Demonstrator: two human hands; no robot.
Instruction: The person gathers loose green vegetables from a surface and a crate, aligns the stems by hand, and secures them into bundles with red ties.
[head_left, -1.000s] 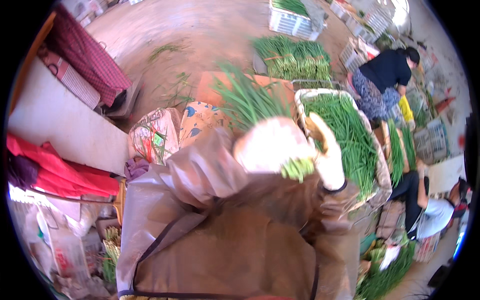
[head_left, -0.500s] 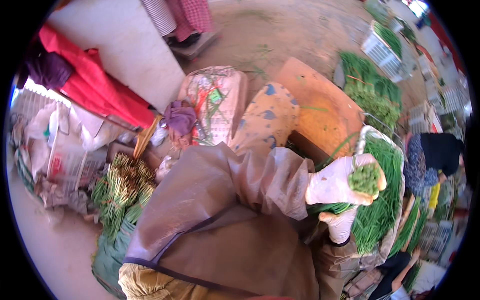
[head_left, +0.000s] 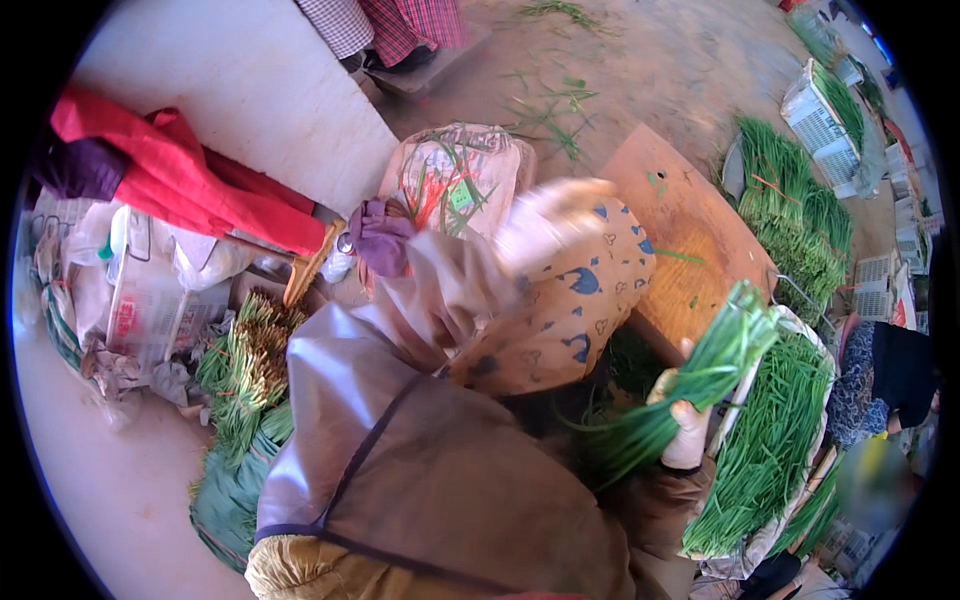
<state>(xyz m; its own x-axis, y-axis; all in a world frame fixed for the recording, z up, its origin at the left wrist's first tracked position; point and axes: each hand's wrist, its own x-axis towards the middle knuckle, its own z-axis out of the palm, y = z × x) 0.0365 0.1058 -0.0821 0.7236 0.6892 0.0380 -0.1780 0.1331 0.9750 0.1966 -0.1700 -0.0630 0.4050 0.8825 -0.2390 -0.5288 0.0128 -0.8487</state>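
Observation:
My right hand (head_left: 686, 432), in a pale glove, is closed around a bunch of long, chive-like green stalks (head_left: 690, 385), held tilted with its paler ends up and to the right. The bunch is beside a lined basket (head_left: 826, 372) full of loose green stalks (head_left: 765, 440). My left hand (head_left: 560, 222), also gloved, is smeared by motion, so its fingers cannot be read. It is above tan cloth with blue shapes (head_left: 580, 285), close to a pink sack-covered block (head_left: 500, 165) with red ties (head_left: 432, 200) and a small green packet (head_left: 461, 196) on it.
A worn wooden board (head_left: 680, 220) lies ahead. Tied green bundles (head_left: 790, 210) and a white crate (head_left: 822, 125) are at the far right. To my left are bundled stalks (head_left: 250, 370) on a green sack (head_left: 235, 500). Another person (head_left: 880, 380) is at the right edge.
My left hand has left the bunch and swung left toward the pink block. My right hand still holds the bunch, now turned with its length showing. The view has shifted slightly.

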